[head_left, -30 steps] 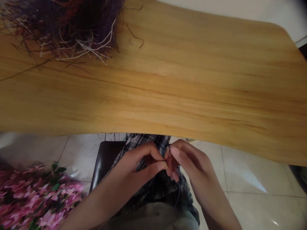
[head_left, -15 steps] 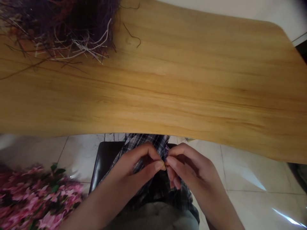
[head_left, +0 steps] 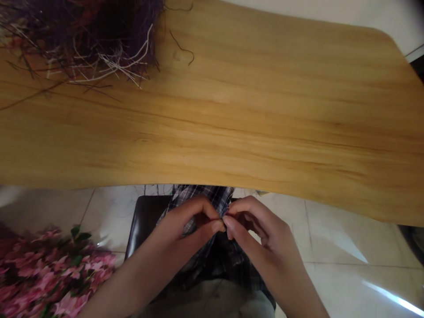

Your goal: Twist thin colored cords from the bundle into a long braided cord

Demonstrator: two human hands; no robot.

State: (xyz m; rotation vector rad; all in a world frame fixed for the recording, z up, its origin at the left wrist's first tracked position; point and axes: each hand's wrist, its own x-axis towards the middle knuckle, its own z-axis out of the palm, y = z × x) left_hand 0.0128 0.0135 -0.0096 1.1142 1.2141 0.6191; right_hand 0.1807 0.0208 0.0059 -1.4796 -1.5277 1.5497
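Note:
My left hand (head_left: 195, 225) and my right hand (head_left: 253, 229) meet fingertip to fingertip over my lap, just below the table's near edge. Thumb and forefinger of each are pinched together. A small bit of purple strand shows by the right fingertips; most of what the fingers hold is hidden or too small to make out. Behind the hands lies dark plaid cloth (head_left: 202, 192) over my legs.
The wooden table (head_left: 232, 110) spans the view. A tangled heap of purple, rust and white fibres (head_left: 109, 53) sits at its far left, with a loose dark strand (head_left: 181, 47) beside it. Pink artificial flowers (head_left: 43, 274) are at lower left, near a black seat (head_left: 142, 221).
My right hand has shifted slightly left, closer to the left fingertips. Its lower fingers have curled in and show less. The left hand stays nearly in place.

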